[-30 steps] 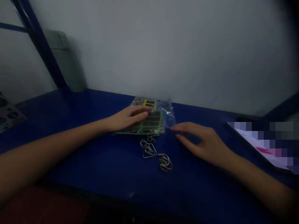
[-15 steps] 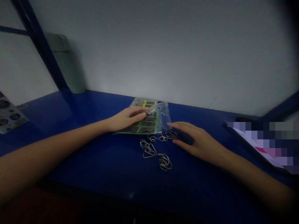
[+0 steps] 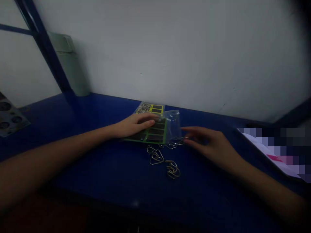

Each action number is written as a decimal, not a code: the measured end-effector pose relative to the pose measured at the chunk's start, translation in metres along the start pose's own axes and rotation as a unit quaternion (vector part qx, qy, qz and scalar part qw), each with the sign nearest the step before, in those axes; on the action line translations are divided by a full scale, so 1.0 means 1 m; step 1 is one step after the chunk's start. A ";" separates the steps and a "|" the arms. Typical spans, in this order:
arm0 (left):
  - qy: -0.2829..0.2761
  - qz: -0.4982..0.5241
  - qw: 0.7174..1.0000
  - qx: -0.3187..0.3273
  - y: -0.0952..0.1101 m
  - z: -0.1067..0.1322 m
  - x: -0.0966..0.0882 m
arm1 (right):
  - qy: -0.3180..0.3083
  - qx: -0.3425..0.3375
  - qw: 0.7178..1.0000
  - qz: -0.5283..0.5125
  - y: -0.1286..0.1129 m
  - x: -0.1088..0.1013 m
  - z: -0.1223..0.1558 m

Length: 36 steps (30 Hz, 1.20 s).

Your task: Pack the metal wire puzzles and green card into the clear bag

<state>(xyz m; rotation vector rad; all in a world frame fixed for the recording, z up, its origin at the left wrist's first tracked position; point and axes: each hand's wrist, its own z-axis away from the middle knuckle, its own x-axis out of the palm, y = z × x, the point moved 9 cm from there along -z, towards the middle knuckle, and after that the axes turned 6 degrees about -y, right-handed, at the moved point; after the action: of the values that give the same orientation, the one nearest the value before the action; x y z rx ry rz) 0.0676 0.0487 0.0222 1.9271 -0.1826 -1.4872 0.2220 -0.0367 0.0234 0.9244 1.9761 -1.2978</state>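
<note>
My left hand lies over a printed sheet in a clear packet, green and yellow with dark panels. Its thumb and fingers close on a clear plastic bag that sticks out to the right. My right hand pinches the end of a shiny metal wire puzzle between thumb and forefinger, partly under the bag. Two more bent wire puzzles lie in front: a triangular one and a curved one.
Small metal pieces show at the packet's far left corner. The blue tabletop meets a pale wall. A green bottle stands back left by a blue post. A patterned box is far left; a partly pixelated screen device lies right.
My right hand's fingertips have closed on the wire puzzle beside the bag. The bag has shifted slightly right and now covers part of that puzzle. My left hand stays on the packet.
</note>
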 end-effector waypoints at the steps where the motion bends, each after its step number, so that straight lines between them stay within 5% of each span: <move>1: 0.000 -0.003 1.000 -0.001 0.000 0.000 0.000 | 0.022 0.019 0.999 -0.025 0.004 -0.005 0.000; 8: 0.000 -0.009 1.000 -0.008 0.000 0.000 0.001 | 0.103 0.054 0.980 -0.161 0.010 -0.022 0.005; 11: 0.003 -0.010 1.000 -0.001 0.001 0.000 0.001 | 0.150 0.020 0.983 -0.103 0.000 -0.033 0.010; 16: -0.003 -0.007 1.000 -0.004 0.000 0.000 0.002 | 0.117 0.018 0.993 0.006 -0.002 -0.030 0.009; 21: 0.001 -0.006 1.000 -0.010 0.000 0.000 0.000 | 0.213 0.022 0.973 -0.088 0.001 -0.046 0.016; 26: 0.007 -0.001 1.000 -0.004 -0.002 0.000 0.000 | 0.241 0.016 0.958 -0.152 -0.004 -0.044 0.021; 31: 0.012 0.026 0.999 0.016 0.009 0.000 0.003 | 0.232 -0.074 0.964 -0.107 -0.031 -0.039 0.025; 36: -0.020 0.062 0.997 0.050 0.030 0.003 0.015 | 0.158 -0.196 0.967 -0.049 -0.065 -0.024 0.027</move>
<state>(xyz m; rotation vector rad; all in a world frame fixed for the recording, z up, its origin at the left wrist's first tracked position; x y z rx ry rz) 0.0787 0.0178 0.0272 1.9285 -0.3950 -1.4583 0.1865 -0.0852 0.0664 0.8838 2.4361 -0.7925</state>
